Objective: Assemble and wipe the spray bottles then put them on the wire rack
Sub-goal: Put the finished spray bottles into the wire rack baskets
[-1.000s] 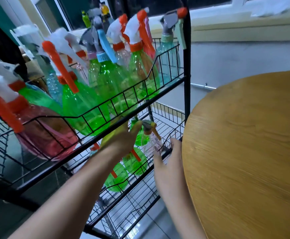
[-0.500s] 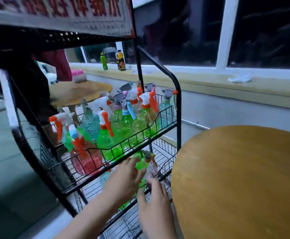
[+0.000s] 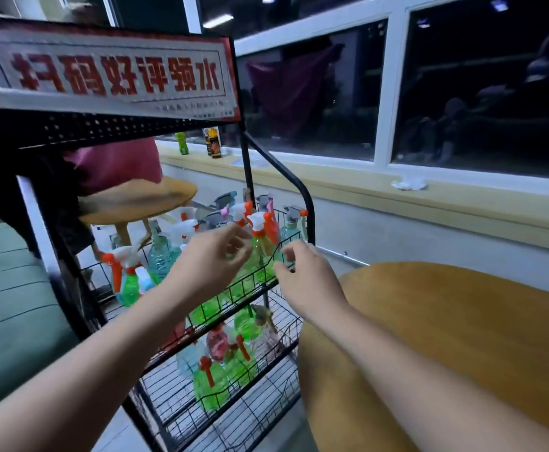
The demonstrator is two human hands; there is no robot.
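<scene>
Head view: your left grip (image 3: 214, 256) hangs at the centre of the frame, in front of the upper basket (image 3: 253, 283) of the wire rack (image 3: 310, 216). Its fingers are loosely curled and released, holding nothing. Your right grip (image 3: 305, 275) sits just right of it, at the basket's near corner. Its fingers bend close to the rim wire, but I cannot tell whether they pinch the wire or hold nothing.

The spray bottles (image 3: 261, 243) stand packed in that basket with their triggers up, and more sit in the lower basket (image 3: 279, 370) below centre. The wooden desk (image 3: 462, 337) fills the lower right, just beside the rack.

You look to be settling bottles in the upper basket. They seem light and crowded, so one nudge could topple a row.
- Take a bottle by its neck under the trigger head, not by the orange lever.
- Steady its neighbours with your free grip.
- Come in from above the rim so your forearms stay off the wire.
</scene>
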